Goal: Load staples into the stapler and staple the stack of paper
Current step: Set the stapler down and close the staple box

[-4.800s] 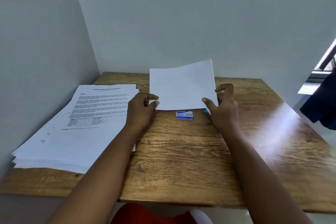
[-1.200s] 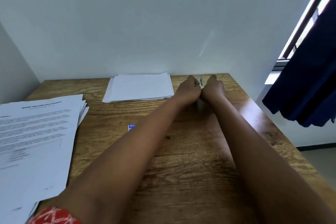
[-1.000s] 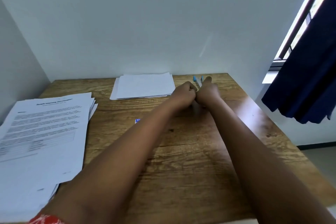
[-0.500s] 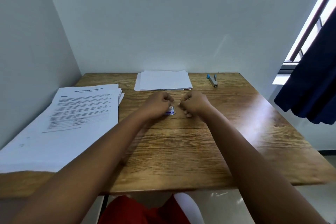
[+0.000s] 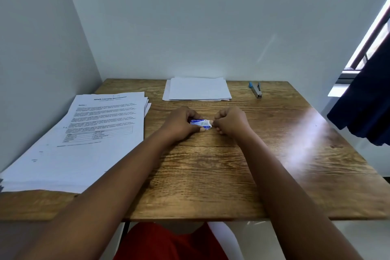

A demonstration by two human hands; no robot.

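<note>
The step in hand looks like opening the staple box (image 5: 200, 124): the left hand (image 5: 182, 123) grips the small blue-and-white box with fingers curled round its near and far sides, holding it low over the wooden worktop (image 5: 211, 167), while the right hand (image 5: 230, 122), fingers curled, pinches at the box's right end, apparently at its flap; whether the flap is already free cannot be told. The stapler (image 5: 256, 90) lies untouched well beyond the right hand, toward the far edge, and the stack of paper (image 5: 197, 89) lies beyond both hands, apart from them. A larger pile of printed sheets (image 5: 84, 139) sits to the left of the left hand. Next, I judge, the end must be pulled open and a strip of staples drawn out without scattering it. Compared with a second earlier, both hands have left the stapler's spot and come nearer to take up the box.
</note>
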